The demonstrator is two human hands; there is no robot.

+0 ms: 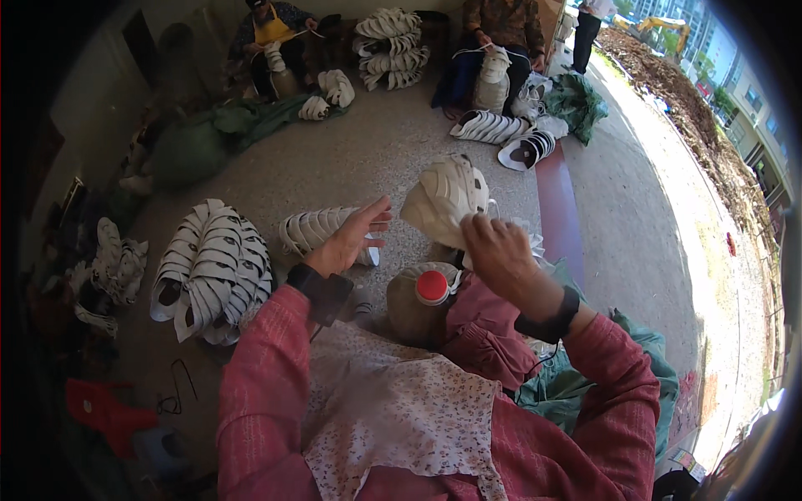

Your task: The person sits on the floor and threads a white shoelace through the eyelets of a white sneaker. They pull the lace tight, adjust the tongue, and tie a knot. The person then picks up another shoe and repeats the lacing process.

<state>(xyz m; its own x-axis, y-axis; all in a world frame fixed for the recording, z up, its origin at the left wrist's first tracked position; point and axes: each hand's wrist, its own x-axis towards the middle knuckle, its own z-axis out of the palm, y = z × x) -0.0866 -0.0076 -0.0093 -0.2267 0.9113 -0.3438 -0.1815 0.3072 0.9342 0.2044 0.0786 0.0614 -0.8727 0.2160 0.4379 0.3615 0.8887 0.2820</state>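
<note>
The right hand [499, 250] holds up a cream-white woven strap shoe upper [445, 200], fingers curled and pinching its lower right edge. The upper sits just above and to the left of that hand, its long axis tilting from lower left to upper right. The left hand [351, 238] hangs free to the left of the upper, fingers spread and slightly bent, touching nothing; its fingertips point toward the upper with a clear gap between. So the right hand is the one on the piece, and the left is the nearer free hand.

Below the upper stands a brownish plastic bottle with a red cap [426, 301], resting in the lap against the pink sleeves; I cannot tell what it holds. Left of the upper, past the open hand, a short row of like white uppers [313, 227] lies on the concrete floor [351, 159], and farther left a bigger fanned stack of white uppers [213, 267]. Beyond the upper, two seated people work among more white stacks.
</note>
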